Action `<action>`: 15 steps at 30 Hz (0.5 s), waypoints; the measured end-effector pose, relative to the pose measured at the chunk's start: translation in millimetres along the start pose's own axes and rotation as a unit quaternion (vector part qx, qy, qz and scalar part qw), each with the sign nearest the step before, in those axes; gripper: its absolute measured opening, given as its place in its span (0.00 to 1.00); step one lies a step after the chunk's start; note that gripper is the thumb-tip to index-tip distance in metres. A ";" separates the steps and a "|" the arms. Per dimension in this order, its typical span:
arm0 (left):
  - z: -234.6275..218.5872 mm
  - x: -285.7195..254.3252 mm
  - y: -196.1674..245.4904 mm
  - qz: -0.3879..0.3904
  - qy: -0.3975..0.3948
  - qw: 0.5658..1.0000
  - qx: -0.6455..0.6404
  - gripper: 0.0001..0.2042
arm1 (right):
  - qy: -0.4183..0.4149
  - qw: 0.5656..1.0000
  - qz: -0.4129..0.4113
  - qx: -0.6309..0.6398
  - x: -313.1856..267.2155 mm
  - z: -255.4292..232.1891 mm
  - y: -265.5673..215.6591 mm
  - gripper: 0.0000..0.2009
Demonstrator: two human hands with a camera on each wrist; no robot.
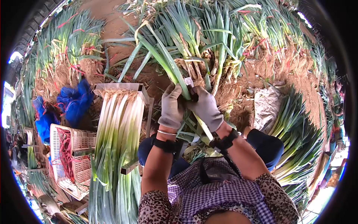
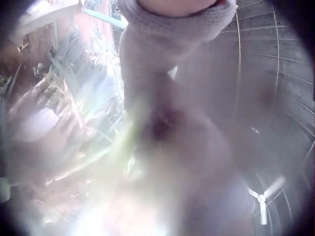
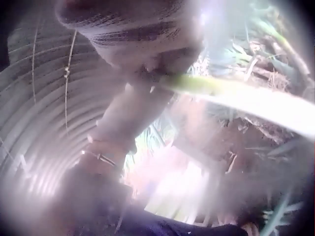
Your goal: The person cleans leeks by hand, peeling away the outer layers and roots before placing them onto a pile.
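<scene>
Both gloved hands meet in front of the lap on one leek. Its green leaves slant up and away to the left, and its white stalk comes out below the hands toward the right forearm. My left hand grips it from the left side with curled fingers. My right hand holds it just beside, thumb and fingers bent round the stalk. In the right wrist view the pale stalk sticks out from under the right glove. The left wrist view is hazy around the left glove.
Left of the lap, trimmed leeks lie in a metal frame. Beyond it stand a plastic crate with red ties and a blue bag. Uncleaned leeks stand ahead; more leeks lie at right beside a whitish sack.
</scene>
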State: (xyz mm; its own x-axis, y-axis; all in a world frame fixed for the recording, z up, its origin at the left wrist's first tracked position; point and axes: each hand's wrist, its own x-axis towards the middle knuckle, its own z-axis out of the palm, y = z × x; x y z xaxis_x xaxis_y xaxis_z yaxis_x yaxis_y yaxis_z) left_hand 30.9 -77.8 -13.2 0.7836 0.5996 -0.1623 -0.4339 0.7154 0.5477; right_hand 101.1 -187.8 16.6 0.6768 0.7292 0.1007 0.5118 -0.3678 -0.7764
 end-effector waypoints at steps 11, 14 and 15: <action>-23.9 10.1 22.0 0.088 0.052 0.995 -0.008 0.06 | -0.107 0.948 0.241 0.180 -123.4 -14.3 146.4 0.20; -21.7 6.7 27.4 0.082 -0.010 0.996 -0.019 0.07 | -0.281 0.873 0.169 -0.360 -165.3 -56.7 214.4 0.27; -18.2 5.2 26.1 0.082 -0.028 0.996 -0.010 0.08 | -0.218 0.922 0.138 -0.288 -147.6 -58.4 197.7 0.25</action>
State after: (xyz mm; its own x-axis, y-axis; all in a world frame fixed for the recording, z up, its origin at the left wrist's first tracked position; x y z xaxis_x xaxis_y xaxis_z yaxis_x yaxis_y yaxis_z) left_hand 15.6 -49.5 -14.7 0.7250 0.6883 -0.0252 -0.5664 0.6167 0.5467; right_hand 133.2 -401.9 -115.4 0.6102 0.6783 -0.4094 0.6327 -0.7282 -0.2636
